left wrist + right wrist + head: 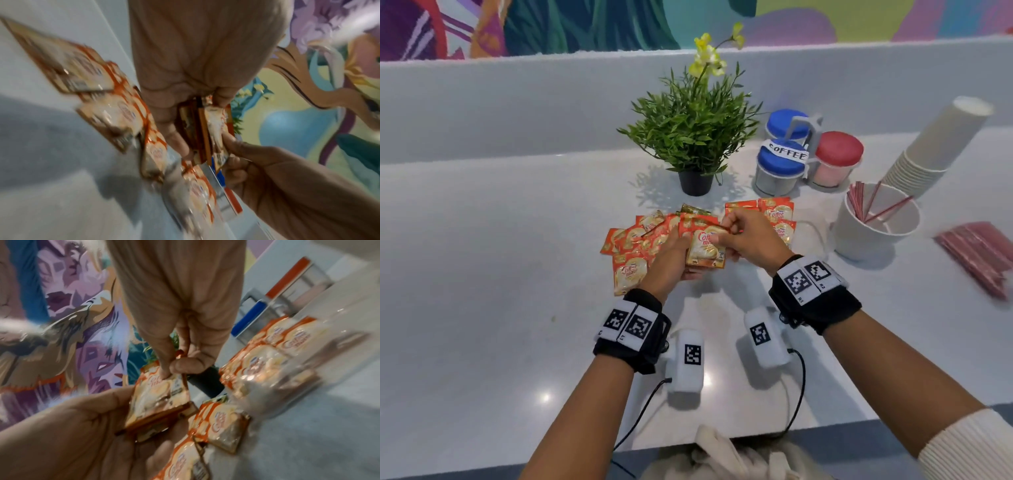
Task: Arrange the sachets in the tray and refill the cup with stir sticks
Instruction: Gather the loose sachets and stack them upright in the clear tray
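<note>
Counter point(482, 274): white, painted mural behind. Head view, mid-frame: my left hand point(671, 257) grips a small stack of sachets point(703, 246); my right hand point(748, 236) pinches its top edge. Loose sachets point(640, 240) lie just behind. No tray that I can make out.
Cup point(876, 222): right of frame, few stir sticks point(866, 205).
Writing: "Coffee mate"; jar label point(787, 150) "COFFEE".
Left wrist view: blurred; stack point(205, 129) edge-on.
Right wrist view: thumb and fingers point(185, 365) nip the sachet.
Risk: slick foil could fan out and drop.

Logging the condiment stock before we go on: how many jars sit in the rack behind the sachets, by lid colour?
Blue-lidded jars: 2
Red-lidded jar: 1
Total: 3
</note>
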### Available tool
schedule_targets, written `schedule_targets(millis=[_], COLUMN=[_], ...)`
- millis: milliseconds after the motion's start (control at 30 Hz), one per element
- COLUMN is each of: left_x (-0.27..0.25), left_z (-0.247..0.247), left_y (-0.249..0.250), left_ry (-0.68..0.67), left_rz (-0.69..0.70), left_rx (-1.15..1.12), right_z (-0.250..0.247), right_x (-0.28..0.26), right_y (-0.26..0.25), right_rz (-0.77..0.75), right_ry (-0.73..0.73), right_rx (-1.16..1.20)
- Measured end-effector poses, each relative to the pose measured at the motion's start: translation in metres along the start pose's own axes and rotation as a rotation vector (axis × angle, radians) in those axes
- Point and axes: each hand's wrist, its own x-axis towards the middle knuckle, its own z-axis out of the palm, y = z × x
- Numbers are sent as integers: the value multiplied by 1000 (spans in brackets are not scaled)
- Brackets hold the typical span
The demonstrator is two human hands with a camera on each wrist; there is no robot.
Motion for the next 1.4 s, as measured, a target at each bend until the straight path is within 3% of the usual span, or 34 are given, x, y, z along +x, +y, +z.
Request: schedule_targets(millis=[300,500,767,933,1033,1133,1267,1400], left_x=[8,23,46,68,74,76,79,80], left_z=[63,89,99,89,91,98,104,105], left_y=[5,13,37,36,30,19,10,6], left_ry=[-191,-160,-119,30,51,10,32,74], left_rz=[121,144,190,170,59,-40,-51,-38], left_rx=[111,171,349,540,695,756,829,845], right_z=[-54,-78,-102,-109,-108,-107,-109,-107], right_x=[-18,-29,-10,2,6,9,15,25], right_y=[27,36,41,55,60,62,59,61], right_rz=[112,96,112,190,217,303,392,389], right_ry=[193,9,203,256,219,66,-50,-49], right_rx=[184,153,180,33,-111,-245,-300,-340])
